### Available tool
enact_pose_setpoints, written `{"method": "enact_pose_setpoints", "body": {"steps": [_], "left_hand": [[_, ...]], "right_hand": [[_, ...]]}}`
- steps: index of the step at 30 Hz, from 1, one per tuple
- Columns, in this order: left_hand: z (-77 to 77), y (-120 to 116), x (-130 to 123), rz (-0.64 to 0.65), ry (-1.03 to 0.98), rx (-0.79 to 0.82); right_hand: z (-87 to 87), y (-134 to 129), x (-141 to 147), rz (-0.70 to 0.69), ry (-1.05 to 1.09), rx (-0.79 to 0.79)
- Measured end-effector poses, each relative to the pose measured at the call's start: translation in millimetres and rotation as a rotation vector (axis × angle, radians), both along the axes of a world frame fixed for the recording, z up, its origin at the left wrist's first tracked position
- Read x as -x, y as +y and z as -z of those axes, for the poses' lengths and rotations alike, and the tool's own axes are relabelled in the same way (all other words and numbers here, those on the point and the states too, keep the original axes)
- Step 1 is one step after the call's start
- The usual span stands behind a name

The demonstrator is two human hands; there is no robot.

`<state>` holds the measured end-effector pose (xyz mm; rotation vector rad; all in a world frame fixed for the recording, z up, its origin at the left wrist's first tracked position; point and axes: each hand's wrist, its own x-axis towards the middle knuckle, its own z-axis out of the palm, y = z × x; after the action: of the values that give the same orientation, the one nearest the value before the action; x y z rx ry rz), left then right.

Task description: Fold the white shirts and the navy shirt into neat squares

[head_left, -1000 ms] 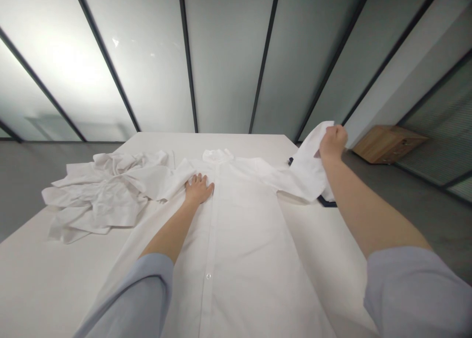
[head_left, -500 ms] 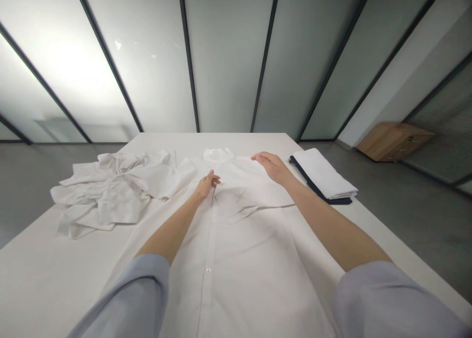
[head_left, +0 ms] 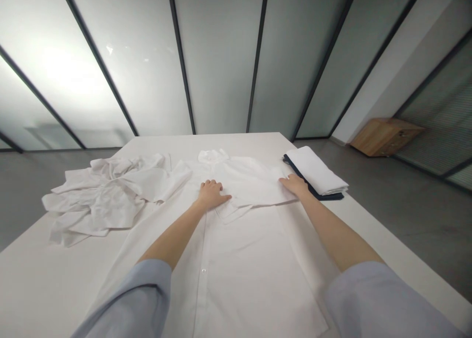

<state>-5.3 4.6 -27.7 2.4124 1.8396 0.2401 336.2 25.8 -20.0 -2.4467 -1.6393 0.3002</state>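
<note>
A white button-up shirt [head_left: 243, 259] lies front up on the table, its collar [head_left: 213, 156] at the far end. One short sleeve is folded across the chest toward the right. My left hand [head_left: 212, 194] rests on the upper front near the button placket, open, thumb stretched to the right. At the right end of the sleeve [head_left: 258, 183], my right hand [head_left: 295, 185] lies on the cloth, open, with its thumb pointing left. The undersides of both hands are hidden.
A crumpled heap of white cloth [head_left: 110, 195] lies on the left of the white table [head_left: 51, 274]. Folded white cloth [head_left: 317, 168] sits over dark folded cloth [head_left: 334, 197] at the right edge. A wooden cabinet [head_left: 383, 136] stands on the floor beyond.
My right hand has moved right and nearer along the sleeve to its end. My left hand has turned palm down onto the shirt, thumb spread. The sleeve looks flatter.
</note>
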Motion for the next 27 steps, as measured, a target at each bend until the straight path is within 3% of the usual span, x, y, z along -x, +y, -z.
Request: {"method": "enact_pose_setpoints", "body": {"steps": [4,11,14,18,22,27], "left_hand": [[-3.6,-5,-3,0.028,0.049,0.018],[-5.0,-9,-6,-0.012,-0.086,-0.111],[-8.5,1,-10,-0.046,-0.268,-0.062],[-16.7,14,-5,-0.121,-0.735,0.12],[-34.6,14,32,-0.173,-1.103,0.379],[-55.1,-4,109,-0.179,-1.127,0.626]], "right_hand": [[7.7,3,-1,0.004,0.019,0.005],[3.7,14,-11,0.034,0.188,-0.236],[-9.8,21,-18,0.1,0.226,-0.341],[-36.7,31,-18,0.134,0.317,-0.466],[-57.6,35,1,0.004,0.538,-0.528],[-52.4,27,31,-0.218,0.852,-0.448]]}}
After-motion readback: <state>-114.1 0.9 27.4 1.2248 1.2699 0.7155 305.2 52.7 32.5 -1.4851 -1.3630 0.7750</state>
